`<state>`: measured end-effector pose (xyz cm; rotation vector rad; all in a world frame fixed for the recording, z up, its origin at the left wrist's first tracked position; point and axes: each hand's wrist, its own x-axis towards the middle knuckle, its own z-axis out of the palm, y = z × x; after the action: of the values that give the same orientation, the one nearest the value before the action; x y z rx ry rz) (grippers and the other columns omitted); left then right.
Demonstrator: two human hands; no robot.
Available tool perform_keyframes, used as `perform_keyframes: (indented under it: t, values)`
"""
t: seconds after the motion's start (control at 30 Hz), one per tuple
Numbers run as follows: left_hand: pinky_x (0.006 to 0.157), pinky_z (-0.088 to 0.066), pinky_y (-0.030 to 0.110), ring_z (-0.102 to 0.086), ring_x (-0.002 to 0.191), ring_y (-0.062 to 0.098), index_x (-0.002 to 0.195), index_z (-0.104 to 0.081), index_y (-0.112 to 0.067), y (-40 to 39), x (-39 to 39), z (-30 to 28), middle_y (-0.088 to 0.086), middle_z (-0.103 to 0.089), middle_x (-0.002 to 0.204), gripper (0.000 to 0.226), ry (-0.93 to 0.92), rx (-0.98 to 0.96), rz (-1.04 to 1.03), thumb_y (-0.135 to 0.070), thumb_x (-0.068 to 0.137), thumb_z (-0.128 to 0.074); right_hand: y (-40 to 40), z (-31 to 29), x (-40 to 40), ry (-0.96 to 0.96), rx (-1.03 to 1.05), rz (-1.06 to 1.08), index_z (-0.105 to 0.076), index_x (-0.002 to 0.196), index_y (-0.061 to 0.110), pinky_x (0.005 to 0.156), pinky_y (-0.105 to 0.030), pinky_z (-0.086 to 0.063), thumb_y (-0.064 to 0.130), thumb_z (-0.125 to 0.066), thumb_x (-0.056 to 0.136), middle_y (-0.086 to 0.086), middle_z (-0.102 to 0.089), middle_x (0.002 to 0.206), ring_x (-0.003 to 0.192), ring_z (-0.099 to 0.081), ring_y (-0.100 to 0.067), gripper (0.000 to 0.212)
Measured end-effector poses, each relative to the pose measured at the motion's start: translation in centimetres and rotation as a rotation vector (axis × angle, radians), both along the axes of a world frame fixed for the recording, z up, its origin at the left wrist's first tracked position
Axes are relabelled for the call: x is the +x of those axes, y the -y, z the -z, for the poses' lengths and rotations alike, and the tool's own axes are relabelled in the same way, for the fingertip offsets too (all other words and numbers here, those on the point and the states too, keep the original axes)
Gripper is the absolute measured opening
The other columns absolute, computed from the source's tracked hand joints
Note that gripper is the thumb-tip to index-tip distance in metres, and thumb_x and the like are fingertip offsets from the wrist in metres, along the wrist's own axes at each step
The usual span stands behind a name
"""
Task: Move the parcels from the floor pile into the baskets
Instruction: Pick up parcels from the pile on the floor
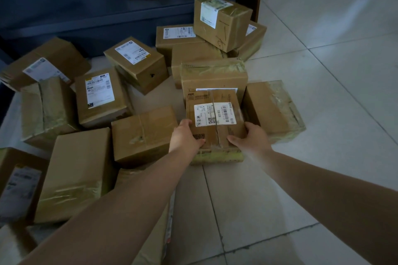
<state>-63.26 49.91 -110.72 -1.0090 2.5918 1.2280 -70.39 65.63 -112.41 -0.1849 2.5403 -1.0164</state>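
Observation:
Several brown cardboard parcels lie in a pile on the tiled floor. At the pile's near edge sits a small taped parcel (214, 112) with a white barcode label on top. My left hand (187, 135) grips its near left corner, thumb on top. My right hand (251, 135) holds its near right corner, fingers curled over the edge. The parcel rests on another box with yellowish tape. No basket is in view.
More parcels spread left and behind, such as a plain box (143, 133) beside my left hand and a tall box (221, 21) stacked at the back. A dark shelf (86, 13) holds two more boxes. Bare white tiles (323, 71) lie to the right.

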Motion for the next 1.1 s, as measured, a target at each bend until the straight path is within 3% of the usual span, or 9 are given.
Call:
perform_keyframes:
  t: [0.13, 0.27, 0.33, 0.4, 0.6, 0.7, 0.9, 1.03, 1.1]
  values:
    - [0.091, -0.051, 0.033, -0.055, 0.111, 0.021, 0.131, -0.043, -0.016, -0.7, -0.5, -0.1, 0.006, -0.052, 0.127, 0.060, 0.013, -0.003, 0.013, -0.005, 0.079, -0.070, 0.1, 0.3, -0.1, -0.048, 0.124, -0.126, -0.055, 0.119, 0.014, 0.082, -0.030, -0.049, 0.027, -0.070, 0.079, -0.007, -0.060, 0.117, 0.107, -0.057, -0.023, 0.045]
    - [0.090, -0.050, 0.043, -0.052, 0.113, 0.022, 0.129, -0.046, -0.018, -1.4, -2.3, -1.2, 0.004, -0.052, 0.124, 0.055, -0.099, -0.072, 0.089, -0.015, 0.080, -0.069, 0.8, -1.2, -1.6, -0.235, 0.135, -0.147, -0.059, 0.106, 0.019, 0.058, -0.021, -0.040, 0.028, -0.063, 0.084, -0.002, -0.061, 0.104, 0.086, -0.055, -0.016, 0.025]
    - [0.092, -0.049, 0.043, -0.050, 0.115, 0.022, 0.129, -0.047, -0.019, -1.8, -3.2, -1.6, 0.004, -0.051, 0.126, 0.055, -0.121, -0.095, 0.105, -0.019, 0.080, -0.069, 0.8, -2.0, -2.6, -0.271, 0.135, -0.125, -0.057, 0.108, 0.016, 0.070, -0.033, -0.050, 0.030, -0.062, 0.084, -0.004, -0.059, 0.108, 0.091, -0.057, -0.021, 0.028]
    - [0.091, -0.050, 0.042, -0.051, 0.114, 0.022, 0.129, -0.047, -0.020, -2.5, -3.7, -1.5, 0.004, -0.052, 0.126, 0.052, -0.116, -0.114, 0.123, -0.021, 0.082, -0.068, 0.5, -2.6, -3.6, -0.301, 0.212, -0.087, -0.054, 0.115, 0.018, 0.084, -0.043, -0.049, 0.033, -0.059, 0.085, -0.003, -0.056, 0.115, 0.102, -0.054, -0.025, 0.034]
    - [0.090, -0.049, 0.036, -0.051, 0.115, 0.018, 0.128, -0.050, -0.021, -5.1, -4.8, -0.6, 0.000, -0.052, 0.129, 0.045, -0.112, -0.207, 0.213, -0.021, 0.086, -0.063, -1.4, -2.0, -6.2, -0.291, 0.606, -0.073, -0.041, 0.132, 0.015, 0.109, -0.052, -0.021, 0.036, -0.060, 0.085, -0.010, -0.040, 0.139, 0.132, -0.033, -0.030, 0.055]
    - [0.090, -0.045, 0.035, -0.049, 0.116, 0.020, 0.125, -0.053, -0.020, -6.4, -5.8, -0.5, 0.001, -0.053, 0.128, 0.039, -0.134, -0.210, 0.220, -0.020, 0.087, -0.060, -2.6, -1.4, -7.2, -0.268, 0.698, -0.077, -0.032, 0.139, 0.014, 0.109, -0.060, -0.014, 0.049, -0.061, 0.080, -0.011, -0.030, 0.146, 0.135, -0.027, -0.035, 0.074]
    - [0.094, -0.042, 0.037, -0.050, 0.113, 0.021, 0.121, -0.055, -0.021, -8.9, -7.1, 0.0, 0.002, -0.057, 0.122, 0.037, -0.071, -0.195, 0.342, -0.021, 0.084, -0.059, -4.1, -0.1, -8.4, -0.080, 0.708, -0.011, -0.013, 0.145, 0.014, 0.105, -0.066, -0.019, 0.067, -0.068, 0.064, -0.010, -0.014, 0.154, 0.140, -0.012, -0.039, 0.112]
    - [0.094, -0.037, 0.033, -0.049, 0.113, 0.019, 0.119, -0.057, -0.024, -10.1, -7.2, 0.4, 0.000, -0.058, 0.119, 0.033, -0.065, -0.202, 0.391, -0.026, 0.086, -0.057, -4.5, 0.4, -8.6, -0.021, 0.657, 0.015, -0.006, 0.145, 0.026, 0.101, -0.072, -0.016, 0.065, -0.074, 0.057, -0.004, -0.002, 0.156, 0.141, 0.000, -0.043, 0.117]
    - [0.096, -0.035, 0.033, -0.047, 0.114, 0.019, 0.119, -0.057, -0.024, -10.3, -7.3, 0.4, 0.001, -0.057, 0.120, 0.034, -0.050, -0.210, 0.412, -0.028, 0.085, -0.058, -4.9, 0.5, -8.7, -0.002, 0.657, 0.019, -0.007, 0.143, 0.029, 0.101, -0.070, -0.023, 0.061, -0.076, 0.057, -0.004, -0.001, 0.154, 0.139, -0.005, -0.043, 0.115]
